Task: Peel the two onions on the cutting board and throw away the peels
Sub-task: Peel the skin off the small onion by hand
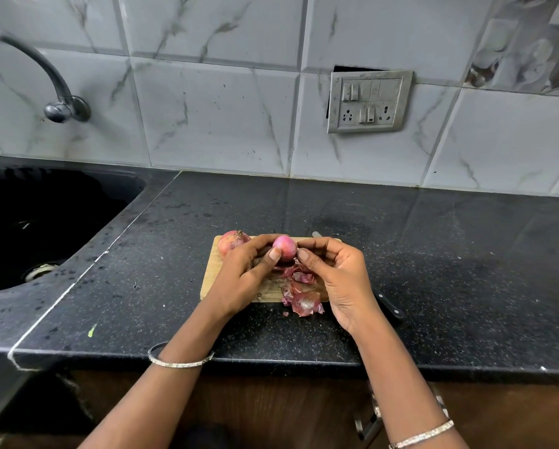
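Peels (pixel 304 299) lie heaped at the near edge of the cutting board (pixel 212 277), some spilling off it; above the board's far half, the left hand (pixel 242 270) grips a pink onion (pixel 285 248), thumb and fingers curled round it; the right hand (pixel 333 277) pinches its other side; an unpeeled onion (pixel 231 243) rests at the board's far left corner.

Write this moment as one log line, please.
left hand: grips held onion | right hand: picks at it | other onion: unpeeled, on cutting board | peels: piled at board's near edge
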Demonstrator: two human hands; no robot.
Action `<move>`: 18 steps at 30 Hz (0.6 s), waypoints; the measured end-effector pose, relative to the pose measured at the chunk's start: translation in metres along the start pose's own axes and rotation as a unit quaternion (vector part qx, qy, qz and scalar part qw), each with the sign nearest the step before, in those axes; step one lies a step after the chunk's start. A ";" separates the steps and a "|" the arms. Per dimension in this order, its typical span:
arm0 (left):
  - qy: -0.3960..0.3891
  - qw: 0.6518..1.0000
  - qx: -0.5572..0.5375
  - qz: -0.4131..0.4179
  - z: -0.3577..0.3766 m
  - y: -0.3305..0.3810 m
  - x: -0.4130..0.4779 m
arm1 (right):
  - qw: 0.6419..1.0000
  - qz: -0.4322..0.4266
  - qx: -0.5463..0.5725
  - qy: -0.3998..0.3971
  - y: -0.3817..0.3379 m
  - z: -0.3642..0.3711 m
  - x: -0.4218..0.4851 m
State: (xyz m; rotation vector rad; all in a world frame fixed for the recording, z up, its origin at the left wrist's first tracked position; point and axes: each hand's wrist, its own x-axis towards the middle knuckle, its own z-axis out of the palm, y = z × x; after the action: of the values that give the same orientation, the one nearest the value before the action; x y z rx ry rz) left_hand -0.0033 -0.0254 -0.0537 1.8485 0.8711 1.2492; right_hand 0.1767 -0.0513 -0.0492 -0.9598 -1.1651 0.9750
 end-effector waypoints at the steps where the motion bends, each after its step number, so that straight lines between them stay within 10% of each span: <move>1: 0.003 1.000 0.001 -0.001 0.000 -0.001 0.000 | 1.000 0.001 0.001 0.000 0.001 0.000 0.000; 9: 0.022 0.998 -0.042 -0.036 0.002 -0.006 0.001 | 0.985 0.044 0.166 -0.010 -0.006 -0.002 0.000; 18: 0.043 0.990 -0.116 -0.071 0.000 -0.001 0.001 | 0.943 -0.183 -0.277 -0.012 0.005 0.002 -0.001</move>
State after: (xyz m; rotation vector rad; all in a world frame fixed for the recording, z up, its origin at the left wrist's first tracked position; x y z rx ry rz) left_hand -0.0030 -0.0239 -0.0543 1.5331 0.8484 1.2890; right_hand 0.1737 -0.0501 -0.0542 -1.1115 -1.6137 0.3582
